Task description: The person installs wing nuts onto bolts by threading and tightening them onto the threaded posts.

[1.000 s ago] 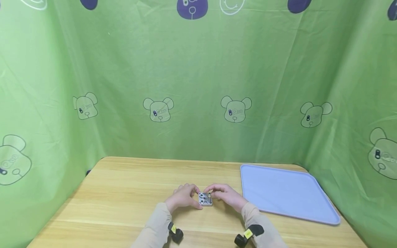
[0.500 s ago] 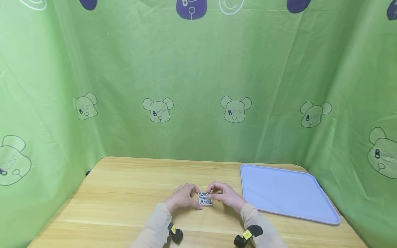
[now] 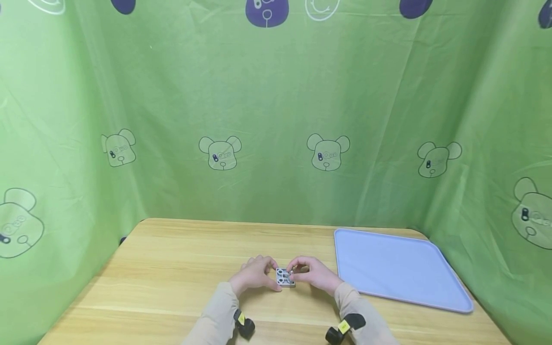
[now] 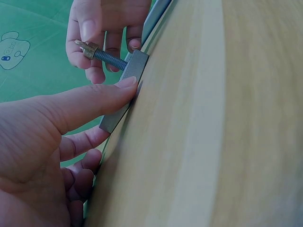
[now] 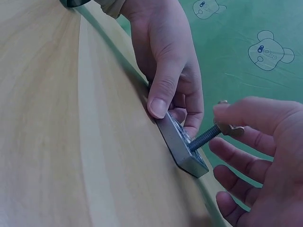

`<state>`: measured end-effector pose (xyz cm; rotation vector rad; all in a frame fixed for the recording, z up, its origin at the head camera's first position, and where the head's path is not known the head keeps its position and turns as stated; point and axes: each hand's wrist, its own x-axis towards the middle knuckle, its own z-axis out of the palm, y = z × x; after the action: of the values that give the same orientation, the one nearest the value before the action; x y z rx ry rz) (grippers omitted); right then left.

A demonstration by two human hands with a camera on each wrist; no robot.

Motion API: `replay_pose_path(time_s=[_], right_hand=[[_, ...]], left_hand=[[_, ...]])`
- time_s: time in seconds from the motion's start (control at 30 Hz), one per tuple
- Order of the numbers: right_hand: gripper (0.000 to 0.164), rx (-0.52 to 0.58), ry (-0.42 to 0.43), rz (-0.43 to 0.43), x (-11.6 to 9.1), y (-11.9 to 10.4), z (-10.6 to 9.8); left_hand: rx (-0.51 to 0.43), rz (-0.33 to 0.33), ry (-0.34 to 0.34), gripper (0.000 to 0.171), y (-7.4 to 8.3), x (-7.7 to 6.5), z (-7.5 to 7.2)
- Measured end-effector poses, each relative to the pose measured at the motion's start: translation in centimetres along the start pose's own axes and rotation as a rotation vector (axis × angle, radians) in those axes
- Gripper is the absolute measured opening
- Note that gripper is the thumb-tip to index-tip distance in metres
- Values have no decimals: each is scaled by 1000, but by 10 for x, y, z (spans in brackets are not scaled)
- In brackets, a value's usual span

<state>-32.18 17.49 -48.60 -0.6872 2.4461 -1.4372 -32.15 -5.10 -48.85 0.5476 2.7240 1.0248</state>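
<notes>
A small square metal block (image 3: 285, 285), its top face marked with round holes, lies on the wooden table. My left hand (image 3: 254, 274) grips its left side, thumb on the near edge and fingers at the far one. From the block's right part a threaded bolt (image 4: 110, 58) sticks up, best seen in the wrist views. Near the bolt's free end sits a brass-coloured wing nut (image 5: 231, 129). My right hand (image 3: 315, 274) pinches the wing nut between thumb and index finger, while its other fingers (image 5: 239, 158) are spread loosely below. In the head view these fingertips partly cover the bolt.
To the right of my right hand a light blue tray (image 3: 396, 270) lies on the wooden table (image 3: 194, 254). Green curtains (image 3: 276, 96) printed with bear heads close off the back and both sides. Black wrist cameras (image 3: 246, 327) are strapped over both sleeves.
My right thumb and index finger have shifted round the top of the bolt, covering the nut and then partly baring it. My left hand and the block stay in place.
</notes>
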Motion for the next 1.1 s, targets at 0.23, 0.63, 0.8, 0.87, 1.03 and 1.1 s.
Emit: replay_pose_path(time_s=[0.23,0.63,0.8,0.87,1.03,1.1], right_hand=[[19,9,17,-30,0,-2,1],[18,-50,101,-64,0,-2,8],[25,-36,98,-47,1,-2,6],[26,0,88,-30,1,-2,4],[26,134,36,15,-1,-3,-3],[29,163,8,18,-1,-4,-5]], left_hand=[[7,-4,-2,53,2,-1,-1],[2,-11,-7,52,3,-3,-1],[0,-6,-5,52,3,-2,-1],[4,-5,-2,51,2,-2,-1],[19,-4,1,52,1,-1,0],[21,0,4,52,1,-1,0]])
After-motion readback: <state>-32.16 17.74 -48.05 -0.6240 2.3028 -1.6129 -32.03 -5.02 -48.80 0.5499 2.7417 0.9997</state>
